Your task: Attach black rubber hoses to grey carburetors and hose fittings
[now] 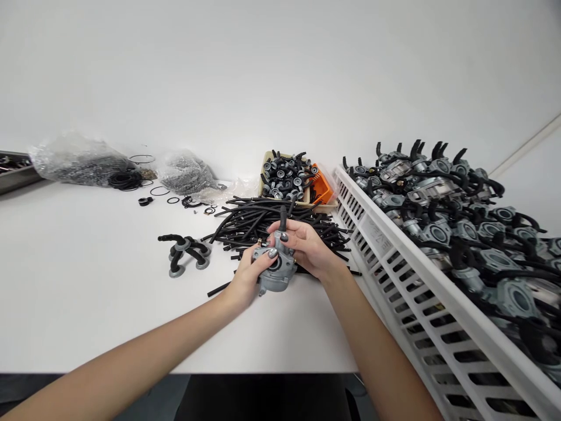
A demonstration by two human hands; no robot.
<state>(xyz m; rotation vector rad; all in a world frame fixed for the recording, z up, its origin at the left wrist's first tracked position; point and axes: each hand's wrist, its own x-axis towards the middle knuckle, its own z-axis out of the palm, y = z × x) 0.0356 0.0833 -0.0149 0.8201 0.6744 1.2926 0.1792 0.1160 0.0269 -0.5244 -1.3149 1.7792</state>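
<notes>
Both hands hold one grey metal carburetor (280, 279) above the table, in front of a heap of hoses. My left hand (250, 275) grips its left side, thumb across the face near the round bore. Around the upper part, just below a black rubber boot (283, 218) that points up, close the fingers of my right hand (311, 245). The carburetor's far side is hidden. Left of the hands, several black rubber boots with grey caps (186, 251) stand on the white table. Black rubber hoses (245, 219) lie heaped behind the hands.
A white slatted crate (381, 240) full of carburetors (438, 234) runs along the right. At the back are a cream bin (265, 159) of capped boots, an orange tray (322, 186), plastic bags of small parts (186, 171) and loose black rings (159, 191). A metal tray (17, 181) sits far left.
</notes>
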